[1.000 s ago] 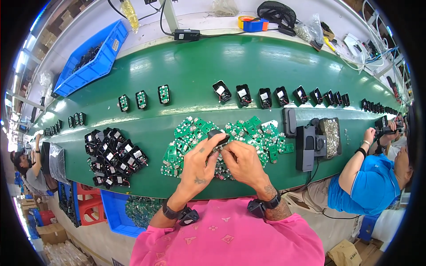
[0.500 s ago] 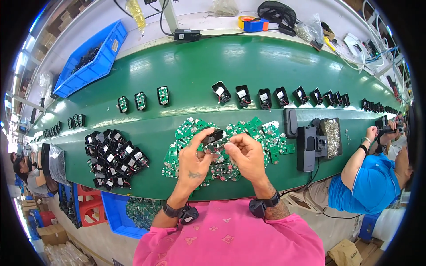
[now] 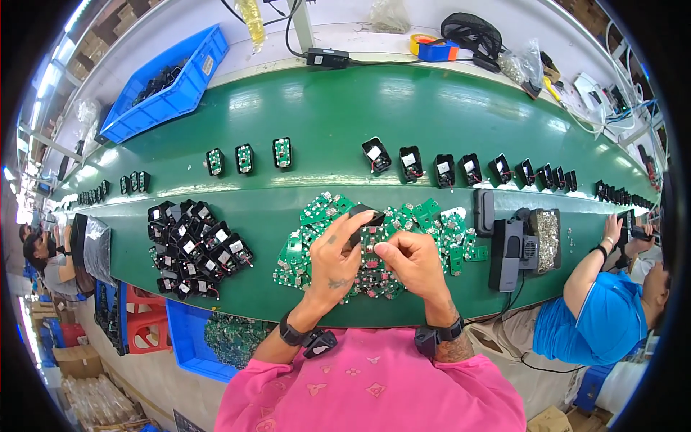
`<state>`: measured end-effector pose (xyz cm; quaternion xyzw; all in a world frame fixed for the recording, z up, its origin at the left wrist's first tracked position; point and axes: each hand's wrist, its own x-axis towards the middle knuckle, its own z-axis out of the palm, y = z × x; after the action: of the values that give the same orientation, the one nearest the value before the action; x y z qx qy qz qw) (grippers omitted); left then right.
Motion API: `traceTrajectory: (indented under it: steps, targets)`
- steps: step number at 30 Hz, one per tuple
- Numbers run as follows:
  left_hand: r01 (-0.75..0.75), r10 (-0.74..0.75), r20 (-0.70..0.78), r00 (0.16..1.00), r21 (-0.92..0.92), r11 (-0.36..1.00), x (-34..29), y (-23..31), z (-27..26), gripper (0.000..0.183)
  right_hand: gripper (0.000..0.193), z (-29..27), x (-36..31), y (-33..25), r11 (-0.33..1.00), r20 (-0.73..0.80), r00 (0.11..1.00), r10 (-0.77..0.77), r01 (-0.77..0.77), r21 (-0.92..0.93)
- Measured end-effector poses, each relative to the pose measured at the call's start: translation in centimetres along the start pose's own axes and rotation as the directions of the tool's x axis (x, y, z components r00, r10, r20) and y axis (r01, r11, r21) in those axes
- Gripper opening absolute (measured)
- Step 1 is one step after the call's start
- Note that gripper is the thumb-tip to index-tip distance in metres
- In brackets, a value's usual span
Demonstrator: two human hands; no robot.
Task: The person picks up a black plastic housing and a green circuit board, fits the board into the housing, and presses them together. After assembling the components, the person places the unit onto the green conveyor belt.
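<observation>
My left hand point(image 3: 332, 265) is closed around a small black plastic housing point(image 3: 365, 213), held over the middle of the bench. A green circuit board point(image 3: 372, 235) lies against the housing's near side. My right hand point(image 3: 416, 265) pinches the board's right edge between thumb and finger. How far the board sits inside the housing is hard to make out. Under both hands spreads a loose heap of green circuit boards point(image 3: 327, 207). To the left is a pile of black housings point(image 3: 191, 246), many showing white labels and thin wires.
Farther back stand three housings with green boards point(image 3: 282, 153) and a row of open housings point(image 3: 411, 164). A grey device point(image 3: 507, 255) and a tray of small metal parts point(image 3: 545, 241) are at right. Blue bins point(image 3: 155, 108) sit behind and below. A co-worker in blue point(image 3: 594, 317) is at right.
The board, tilted between my hands before, now stands more upright against the housing. Both hands have drawn closer together. The whole view has shifted slightly.
</observation>
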<state>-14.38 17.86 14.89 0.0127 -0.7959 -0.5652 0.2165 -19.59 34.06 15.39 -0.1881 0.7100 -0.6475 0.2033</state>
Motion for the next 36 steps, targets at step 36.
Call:
traceTrajectory:
  steps: [36]
  targets:
    - [0.188,-0.197,-0.037,0.98,-0.174,0.967,-0.2,0.3,1.0,0.025,0.03,4.0,2.2,0.9,0.956,-0.221,0.931,-0.292,0.281,-0.08]
